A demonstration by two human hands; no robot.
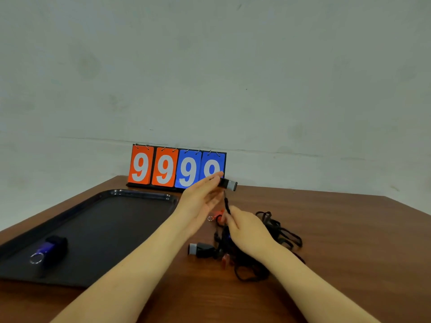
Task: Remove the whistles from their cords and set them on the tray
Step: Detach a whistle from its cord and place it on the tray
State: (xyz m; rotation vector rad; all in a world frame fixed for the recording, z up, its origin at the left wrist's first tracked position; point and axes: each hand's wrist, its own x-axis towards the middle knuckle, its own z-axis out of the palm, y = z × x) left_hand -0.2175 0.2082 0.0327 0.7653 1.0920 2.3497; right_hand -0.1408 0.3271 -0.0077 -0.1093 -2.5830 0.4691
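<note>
1. The left hand (200, 201) is raised above the table (338, 241), pinching a black whistle with a grey tip (228, 184) at its fingertips, in front of the scoreboard.
2. The right hand (247, 231) sits lower and just to the right, its fingers pinching a black cord (226, 203) that runs up toward the held whistle; whether the cord is attached to it cannot be told.
3. Below the right hand lies a tangle of black cords (279, 231) on the table, with another black and grey whistle (201, 250) at its left edge and a red whistle (218, 214) partly hidden between the hands.
4. A black tray (105, 217) lies on the left, holding one blue and black whistle (50, 249) at its near left.
5. A scoreboard (177, 167) reading 9999 stands at the far edge, against the wall (210, 66).
</note>
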